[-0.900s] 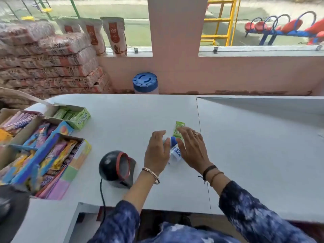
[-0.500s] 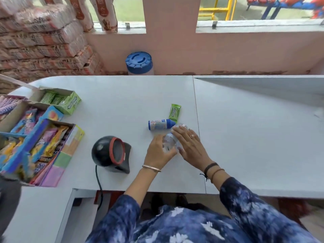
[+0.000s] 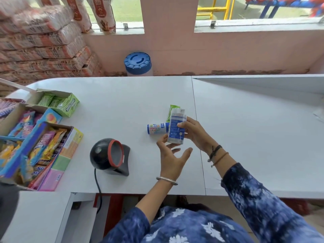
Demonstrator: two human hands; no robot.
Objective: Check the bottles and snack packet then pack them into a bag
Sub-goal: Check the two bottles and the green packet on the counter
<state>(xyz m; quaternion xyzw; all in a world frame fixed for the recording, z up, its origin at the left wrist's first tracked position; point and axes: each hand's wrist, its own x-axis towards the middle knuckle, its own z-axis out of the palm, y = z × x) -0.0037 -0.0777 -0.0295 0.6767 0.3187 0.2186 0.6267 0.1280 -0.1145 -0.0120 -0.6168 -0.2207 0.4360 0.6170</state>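
Two bottles here and one snack packet. The first is a clear bottle (image 3: 176, 127) with a blue-and-white label, held upright off the counter in the right hand (image 3: 194, 133), whose fingers are wrapped round its right side and back with the thumb across the label. The left hand (image 3: 172, 159) is just below and beside it, palm up, fingers spread wide and loose; the fingertips are right at the bottle's bottom edge, but I can't tell if they actually touch it.

The second bottle (image 3: 156, 128) lies on its side on the white counter (image 3: 122, 106), just left of the held one, colourful print facing up, its far end hidden behind the held bottle. The single green snack packet (image 3: 171, 112) lies flat on the counter just behind the raised bottle, partly covered by it from this angle.

To the left there's one black barcode scanner (image 3: 110, 156) with a red ring round its window, cable running off the front edge. Further left, at the counter's end, I count at least four open cardboard display boxes of sweets: a green gum box (image 3: 59, 101), and the candy boxes (image 3: 40, 146) in blue, pink and yellow, cut off by the frame edge.

Behind the counter sits one white tub with a blue lid (image 3: 138, 63) against the pink wall, and a stack of sacks (image 3: 43, 50) on the left.
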